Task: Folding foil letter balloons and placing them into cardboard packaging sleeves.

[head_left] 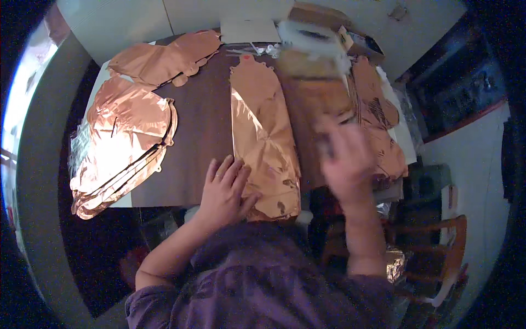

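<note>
In front of me lies a long, flat, copper-coloured foil piece (263, 126), like an uninflated foil balloon, with small tabs and a red mark at its far end. My left hand (226, 189) rests on its near left edge, fingers spread. To the right of that foil, my right hand (348, 156) is raised over the table and smeared by motion. Something dark shows by its fingers, too blurred to make out. A stack of similar shiny foil pieces (126, 131) lies at the left, hanging over the table's front edge.
More copper foil (164, 57) lies at the far left, and another pile (378, 120) at the right. Behind stand a cardboard box (361, 44), a clear plastic container (312, 38) and small white pieces (268, 49). A wooden chair (438, 247) is at the lower right.
</note>
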A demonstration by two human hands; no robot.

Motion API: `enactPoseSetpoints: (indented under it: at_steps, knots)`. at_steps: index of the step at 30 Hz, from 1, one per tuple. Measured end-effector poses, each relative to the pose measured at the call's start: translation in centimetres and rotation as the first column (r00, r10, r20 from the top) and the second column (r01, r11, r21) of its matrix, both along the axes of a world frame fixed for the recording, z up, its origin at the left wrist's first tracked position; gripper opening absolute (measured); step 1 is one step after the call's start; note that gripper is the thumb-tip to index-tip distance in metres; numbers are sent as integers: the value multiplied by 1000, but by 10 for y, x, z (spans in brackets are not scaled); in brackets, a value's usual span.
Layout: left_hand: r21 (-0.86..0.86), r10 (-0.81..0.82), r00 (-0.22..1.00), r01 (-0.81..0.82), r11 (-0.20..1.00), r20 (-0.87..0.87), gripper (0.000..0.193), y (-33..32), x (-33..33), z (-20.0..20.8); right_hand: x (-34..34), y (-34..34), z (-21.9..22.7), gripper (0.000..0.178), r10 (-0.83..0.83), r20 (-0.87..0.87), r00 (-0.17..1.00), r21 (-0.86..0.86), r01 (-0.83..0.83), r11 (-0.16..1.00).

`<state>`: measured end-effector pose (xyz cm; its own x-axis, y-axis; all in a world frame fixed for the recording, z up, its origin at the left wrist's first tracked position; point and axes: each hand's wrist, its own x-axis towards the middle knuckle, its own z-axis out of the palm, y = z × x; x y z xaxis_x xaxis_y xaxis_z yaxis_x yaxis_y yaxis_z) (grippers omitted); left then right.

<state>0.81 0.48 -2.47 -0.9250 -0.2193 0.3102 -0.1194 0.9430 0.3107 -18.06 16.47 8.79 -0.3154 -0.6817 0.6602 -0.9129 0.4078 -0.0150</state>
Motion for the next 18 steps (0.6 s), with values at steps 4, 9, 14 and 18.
enactPoseSetpoints:
  at_steps: [4, 9, 14, 18]
  knots:
    - [65, -63, 996, 67, 996, -57, 58, 3, 2, 5, 11, -40, -62, 40, 91, 3, 996, 437, -83, 896]
    - [160, -13, 977, 48, 986, -213, 38, -9, 19, 4, 8, -18, -54, 53, 272, 479, 834, 289, -443, 849]
    - [98, -54, 982, 73, 993, -182, 47, -25, 4, 19, -8, 35, -44, 56, 267, 434, 860, 294, -416, 860]
    - [95, -244, 958, 260, 961, -153, 57, -46, -24, 15, 19, 44, -66, 94, 200, 433, 879, 520, -425, 741]
